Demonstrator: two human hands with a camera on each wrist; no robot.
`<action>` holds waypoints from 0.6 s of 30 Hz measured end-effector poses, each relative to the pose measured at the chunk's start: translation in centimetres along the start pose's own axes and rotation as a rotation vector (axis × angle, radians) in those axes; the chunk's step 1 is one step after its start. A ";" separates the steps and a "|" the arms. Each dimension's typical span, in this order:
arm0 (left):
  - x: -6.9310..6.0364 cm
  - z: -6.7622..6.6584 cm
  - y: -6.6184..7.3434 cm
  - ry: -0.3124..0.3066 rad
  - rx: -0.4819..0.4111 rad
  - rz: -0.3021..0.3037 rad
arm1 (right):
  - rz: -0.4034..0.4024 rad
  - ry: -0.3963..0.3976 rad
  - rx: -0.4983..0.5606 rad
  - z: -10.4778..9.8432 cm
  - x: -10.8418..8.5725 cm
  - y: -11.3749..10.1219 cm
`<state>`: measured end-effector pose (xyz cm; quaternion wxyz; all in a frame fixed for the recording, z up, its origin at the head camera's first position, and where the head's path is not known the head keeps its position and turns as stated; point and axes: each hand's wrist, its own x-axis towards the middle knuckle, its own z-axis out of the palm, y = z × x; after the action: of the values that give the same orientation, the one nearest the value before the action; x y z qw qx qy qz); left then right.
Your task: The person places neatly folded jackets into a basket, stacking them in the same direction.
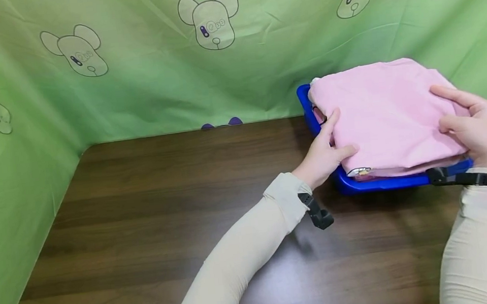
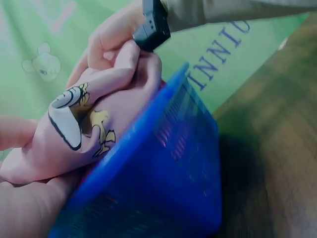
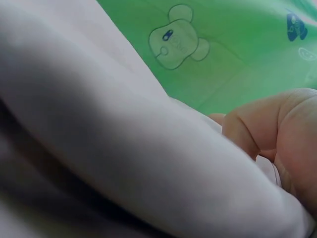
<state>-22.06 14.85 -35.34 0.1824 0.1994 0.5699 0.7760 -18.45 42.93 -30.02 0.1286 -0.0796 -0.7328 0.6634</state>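
A folded pink garment (image 1: 391, 116) with a cartoon print at its edge lies on top of a blue plastic basket (image 1: 382, 184), covering most of the opening. At its left side my left hand (image 1: 319, 159) holds it, thumb on top and fingers along the edge. My right hand (image 1: 486, 129) grips the opposite side, thumb and forefinger over the cloth. In the left wrist view, the printed layers of the garment (image 2: 94, 114) bunch above the basket's rim, pinched at both ends. Pale cloth fills much of the right wrist view, beside the curled right-hand fingers (image 3: 252, 124).
The basket stands at the right rear of a dark wood table (image 1: 166, 219). A green curtain (image 1: 141, 73) with bear-head outlines hangs behind and along the sides. Other fabric (image 1: 317, 114) shows inside the basket's left edge. Black wrist mounts (image 1: 319, 213) stick out from both sleeves.
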 end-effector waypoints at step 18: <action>-0.5 0.9 0.0 0.037 1.059 0.089 | 0.142 -0.155 -0.640 -1.2 0.3 0.4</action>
<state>-21.20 15.35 -35.18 0.0134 0.2744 0.8778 0.3924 -18.37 44.17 -30.24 -0.0057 -0.1162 -0.9040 0.4113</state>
